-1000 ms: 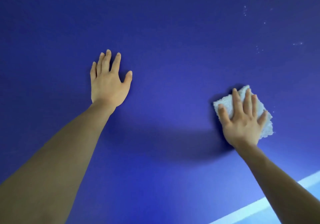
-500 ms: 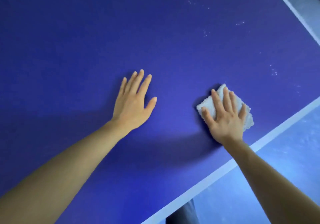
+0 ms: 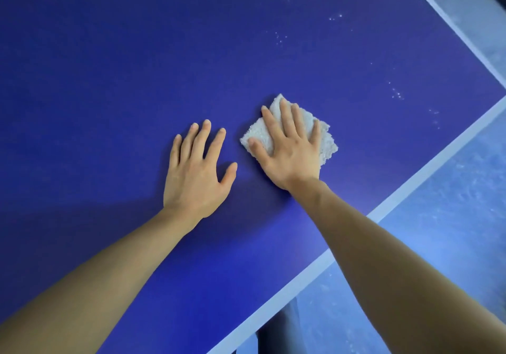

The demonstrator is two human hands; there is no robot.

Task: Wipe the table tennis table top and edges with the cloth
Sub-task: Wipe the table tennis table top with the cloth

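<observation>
Both hands are laid flat, palms down, close beside each other.

The left hand [image 3: 195, 173] is spread with its fingers straight and its thumb held out toward the right. The right hand [image 3: 287, 148] is pressed flat on the cloth [image 3: 325, 142], fingers straight and fanned. Both bare forearms are stretched forward, the left forearm [image 3: 109, 271] from the lower left and the right forearm [image 3: 383, 257] from the lower right.

We read no text, label, brand or number anywhere. The blue table top [image 3: 115, 74] bears only a plain white edge line [image 3: 438, 163] at its right; the cloth [image 3: 326, 145] shows no print.
</observation>
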